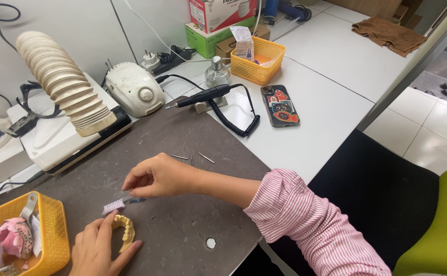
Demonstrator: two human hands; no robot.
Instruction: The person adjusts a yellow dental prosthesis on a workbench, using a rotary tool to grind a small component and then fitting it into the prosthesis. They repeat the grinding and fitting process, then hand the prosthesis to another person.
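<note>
Two hands at work over the dark mat (182, 225) on the table (325, 117). Left hand (98, 250) flat beside the yellowish dental arch model (125, 231), thumb and fingers spread around it, touching its outer curve. Right hand (154, 178) just above the model, fingers pinching the handle of a small brush (117, 204), pale bristles pointing toward the model's upper end. Best done with short, light strokes along the teeth, model pinned firmly against the mat so as not to skid. Loose burs (198, 157) beyond the right hand, worth keeping clear of the sleeve (305, 220). Yellow basket (55, 230) left of the model.
</note>
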